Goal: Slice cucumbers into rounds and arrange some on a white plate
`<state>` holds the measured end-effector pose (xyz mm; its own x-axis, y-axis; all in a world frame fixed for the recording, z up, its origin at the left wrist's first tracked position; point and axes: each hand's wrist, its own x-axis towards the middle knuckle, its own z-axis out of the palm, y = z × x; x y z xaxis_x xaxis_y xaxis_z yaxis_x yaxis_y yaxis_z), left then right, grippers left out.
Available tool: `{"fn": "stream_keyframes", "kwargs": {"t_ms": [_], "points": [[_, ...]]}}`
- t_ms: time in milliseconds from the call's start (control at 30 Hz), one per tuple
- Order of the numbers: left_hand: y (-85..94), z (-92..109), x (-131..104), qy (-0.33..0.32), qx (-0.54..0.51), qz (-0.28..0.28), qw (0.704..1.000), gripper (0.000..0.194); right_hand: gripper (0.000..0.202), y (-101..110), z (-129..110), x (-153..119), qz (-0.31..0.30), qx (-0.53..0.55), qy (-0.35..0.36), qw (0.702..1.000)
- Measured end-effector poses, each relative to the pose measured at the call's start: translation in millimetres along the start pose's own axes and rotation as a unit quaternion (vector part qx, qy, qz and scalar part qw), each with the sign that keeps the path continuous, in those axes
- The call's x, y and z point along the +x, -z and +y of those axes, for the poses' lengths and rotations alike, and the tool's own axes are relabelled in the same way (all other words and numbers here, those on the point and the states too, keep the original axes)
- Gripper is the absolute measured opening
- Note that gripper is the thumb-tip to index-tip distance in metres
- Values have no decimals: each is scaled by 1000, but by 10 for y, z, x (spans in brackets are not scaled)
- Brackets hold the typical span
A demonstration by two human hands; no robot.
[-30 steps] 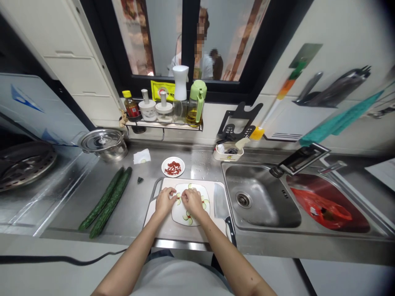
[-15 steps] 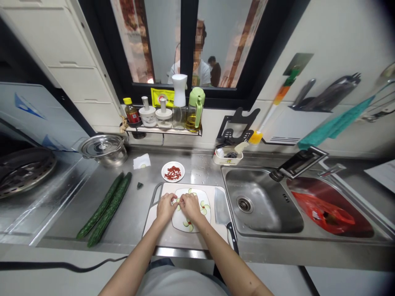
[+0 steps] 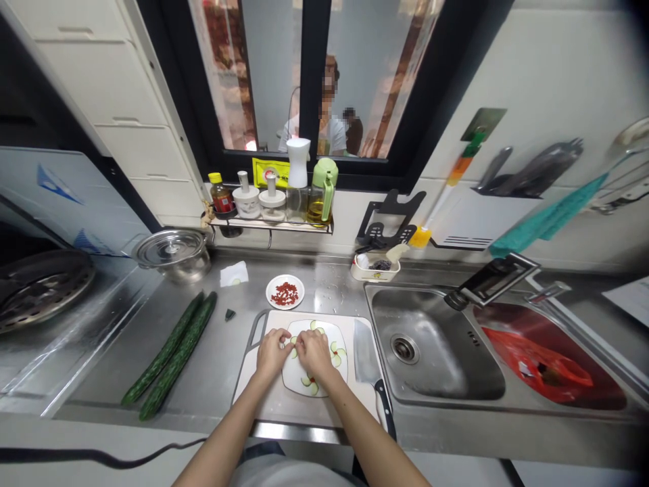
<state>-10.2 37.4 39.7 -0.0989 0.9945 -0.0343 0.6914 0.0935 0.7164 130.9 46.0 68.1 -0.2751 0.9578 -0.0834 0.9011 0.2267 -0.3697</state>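
Closer together than before, the fingertips of the left hand (image 3: 272,352) and right hand (image 3: 313,352) curl narrowly over cucumber slices (image 3: 294,353) on the white plate (image 3: 295,379), lower centre; whether they grip one, I cannot tell. Light nudges, wrists raised, would best spare neighbouring slices.

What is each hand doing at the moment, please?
Left hand: fingers bent at the plate's left side; grip cannot be told.
Right hand: fingers curled down over the plate; whether it holds anything cannot be told.
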Motion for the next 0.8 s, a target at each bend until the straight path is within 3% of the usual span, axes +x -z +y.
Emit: {"fn": "stream_keyframes", "kwargs": {"t_ms": [200,400,600,800], "points": [[33,-53,1,22,-37,30,999,17,18,143,78,-104,49,23,-13,998],[112,-141,-85,54,-111,46,991,29,21,373,338,-378,114,56,-44,991],[140,-197,-388,72,-202,-3,977,40,23,434,662,-791,132,108,-103,980],[185,-120,-605,144,-295,-75,942,55,34,224,837,-1050,113,152,-213,958]]}}
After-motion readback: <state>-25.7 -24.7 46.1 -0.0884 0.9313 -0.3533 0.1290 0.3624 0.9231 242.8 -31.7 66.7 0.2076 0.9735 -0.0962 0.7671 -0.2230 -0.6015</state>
